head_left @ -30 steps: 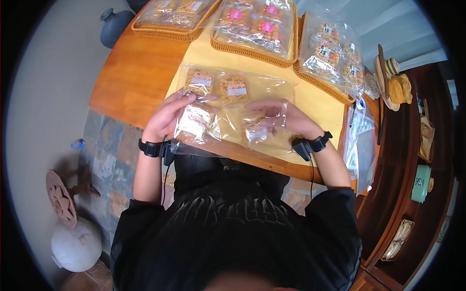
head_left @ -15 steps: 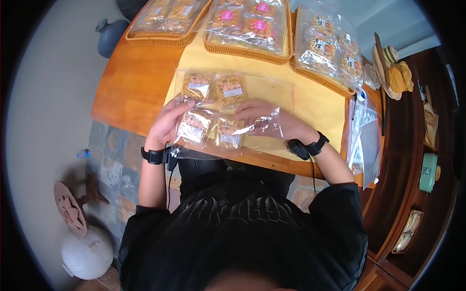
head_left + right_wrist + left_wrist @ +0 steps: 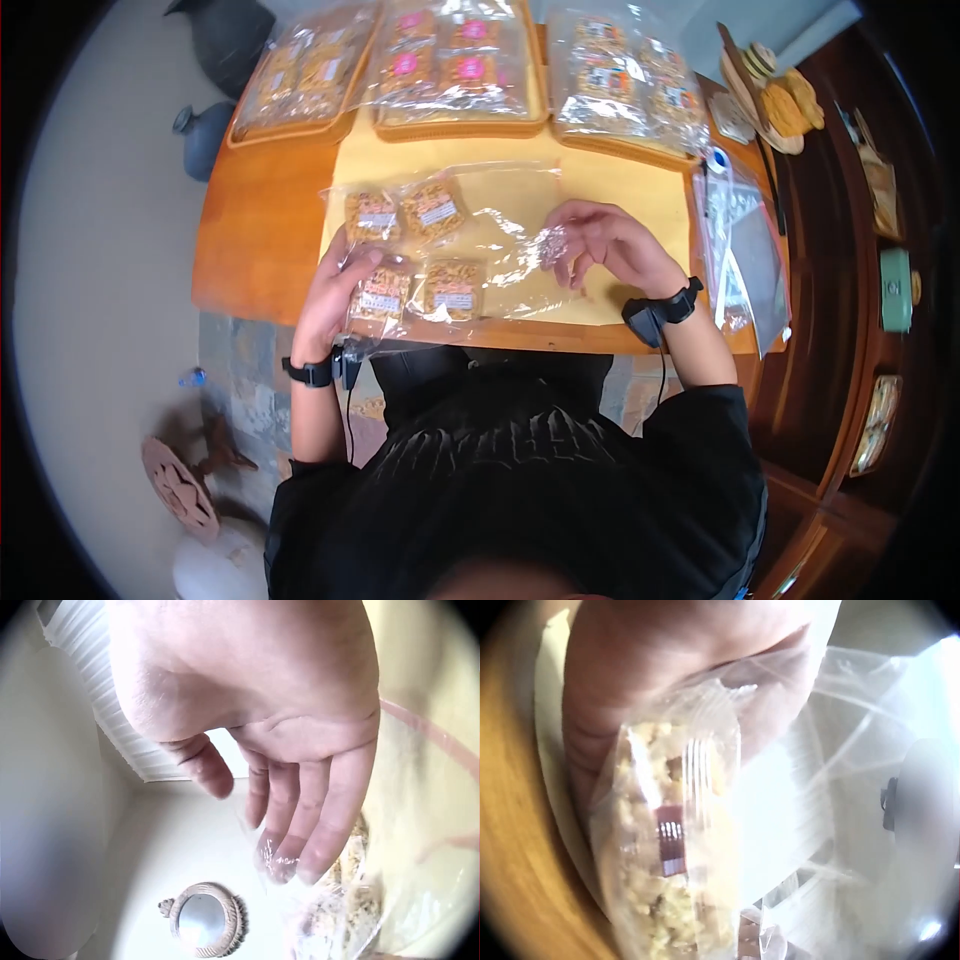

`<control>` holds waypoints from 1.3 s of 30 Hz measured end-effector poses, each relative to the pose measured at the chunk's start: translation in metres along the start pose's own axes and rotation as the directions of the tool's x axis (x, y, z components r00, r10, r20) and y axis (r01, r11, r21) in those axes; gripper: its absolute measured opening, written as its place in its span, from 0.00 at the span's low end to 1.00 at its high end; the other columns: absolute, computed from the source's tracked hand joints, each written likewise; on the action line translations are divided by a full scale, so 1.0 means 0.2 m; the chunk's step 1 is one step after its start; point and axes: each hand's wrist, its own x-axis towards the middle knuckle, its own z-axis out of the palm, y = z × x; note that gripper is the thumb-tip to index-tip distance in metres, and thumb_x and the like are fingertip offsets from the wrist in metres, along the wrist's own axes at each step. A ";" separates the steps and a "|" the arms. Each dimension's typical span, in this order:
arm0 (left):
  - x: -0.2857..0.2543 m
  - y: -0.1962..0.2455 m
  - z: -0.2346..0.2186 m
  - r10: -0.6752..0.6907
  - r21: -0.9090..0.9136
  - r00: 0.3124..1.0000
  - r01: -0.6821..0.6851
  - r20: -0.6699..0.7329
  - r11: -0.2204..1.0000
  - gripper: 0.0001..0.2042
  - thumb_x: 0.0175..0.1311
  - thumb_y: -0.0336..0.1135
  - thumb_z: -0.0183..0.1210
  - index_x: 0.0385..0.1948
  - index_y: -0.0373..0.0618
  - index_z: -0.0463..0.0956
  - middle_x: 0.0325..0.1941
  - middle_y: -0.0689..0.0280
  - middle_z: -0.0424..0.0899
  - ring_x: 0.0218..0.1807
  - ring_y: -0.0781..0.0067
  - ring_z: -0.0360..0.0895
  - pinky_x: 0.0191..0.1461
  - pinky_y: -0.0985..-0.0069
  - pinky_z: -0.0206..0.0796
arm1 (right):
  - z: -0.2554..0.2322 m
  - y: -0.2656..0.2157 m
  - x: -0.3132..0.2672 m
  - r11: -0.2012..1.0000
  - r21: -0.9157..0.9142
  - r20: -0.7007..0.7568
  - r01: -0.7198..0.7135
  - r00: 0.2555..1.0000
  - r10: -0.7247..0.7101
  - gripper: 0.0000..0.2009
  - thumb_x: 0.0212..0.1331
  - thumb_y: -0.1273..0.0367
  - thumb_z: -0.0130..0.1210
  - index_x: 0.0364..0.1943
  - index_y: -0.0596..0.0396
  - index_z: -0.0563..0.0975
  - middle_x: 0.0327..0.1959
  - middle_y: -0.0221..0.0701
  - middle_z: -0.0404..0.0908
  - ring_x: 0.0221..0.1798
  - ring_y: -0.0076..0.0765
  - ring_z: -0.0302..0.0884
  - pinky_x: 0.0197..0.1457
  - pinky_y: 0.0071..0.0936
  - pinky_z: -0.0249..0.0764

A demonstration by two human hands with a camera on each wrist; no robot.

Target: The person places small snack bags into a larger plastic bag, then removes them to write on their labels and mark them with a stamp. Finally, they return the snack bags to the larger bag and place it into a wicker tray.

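Observation:
A large clear plastic bag (image 3: 510,235) holds several square, crunchy-looking snack packs, each in its own wrapper with a white label. My left hand (image 3: 325,305) grips the bag's left side, thumb on top beside the lower left snack pack (image 3: 380,292). That hand is behind a wrapped snack pack (image 3: 671,847) in the left wrist view. At the loose right part of the bag is my right hand (image 3: 615,245), fingers gently bent and thumb apart. Crinkled film overlaps its fingertips (image 3: 311,866) in the right wrist view.
Wicker trays (image 3: 460,130) of bagged snacks line the table's far side. A yellow sheet (image 3: 640,225) lies under the bag. More flat clear bags (image 3: 740,250) lie at the right edge, near a blue-and-white tape roll (image 3: 717,160). Dark wooden shelves (image 3: 850,330) stand to the right.
My right hand has drawn rightward, away from the packs to the bag's loose end. The left hand keeps its hold on the left side. The head view has tilted up towards the trays.

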 end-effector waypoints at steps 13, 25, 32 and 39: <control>0.04 0.10 0.10 0.174 0.422 0.966 -0.080 -0.189 0.903 0.36 0.69 0.32 0.58 0.76 0.42 0.48 0.71 0.47 0.65 0.69 0.61 0.66 0.71 0.65 0.60 | 0.12 0.14 -0.32 0.747 -0.665 -0.308 0.017 0.905 -0.295 0.09 0.65 0.66 0.61 0.36 0.59 0.81 0.27 0.31 0.84 0.28 0.24 0.79 0.33 0.25 0.74; -0.33 0.19 0.26 0.495 0.620 0.828 -0.248 -0.264 0.745 0.19 0.71 0.27 0.54 0.63 0.37 0.69 0.58 0.57 0.78 0.57 0.68 0.75 0.65 0.70 0.65 | -0.32 0.14 -1.11 0.733 -0.569 -0.814 -0.372 0.125 -0.568 0.07 0.61 0.71 0.59 0.40 0.59 0.82 0.26 0.29 0.82 0.29 0.21 0.77 0.33 0.22 0.71; -0.27 0.17 0.78 0.347 0.273 0.936 -0.348 0.053 0.897 0.10 0.70 0.23 0.52 0.49 0.35 0.74 0.35 0.61 0.82 0.29 0.76 0.75 0.35 0.80 0.68 | -0.49 -0.18 -0.98 0.285 -0.678 -0.619 -0.677 0.316 -0.719 0.12 0.59 0.61 0.60 0.38 0.55 0.82 0.27 0.42 0.82 0.32 0.49 0.82 0.37 0.38 0.74; -0.14 0.04 1.19 -0.032 0.312 0.859 -0.150 0.511 0.938 0.12 0.70 0.23 0.55 0.54 0.40 0.75 0.42 0.64 0.84 0.38 0.80 0.79 0.42 0.81 0.71 | -0.52 0.02 -1.18 0.384 -0.652 -0.713 -0.654 0.355 -0.604 0.13 0.57 0.59 0.62 0.30 0.56 0.82 0.21 0.40 0.82 0.30 0.51 0.82 0.36 0.38 0.75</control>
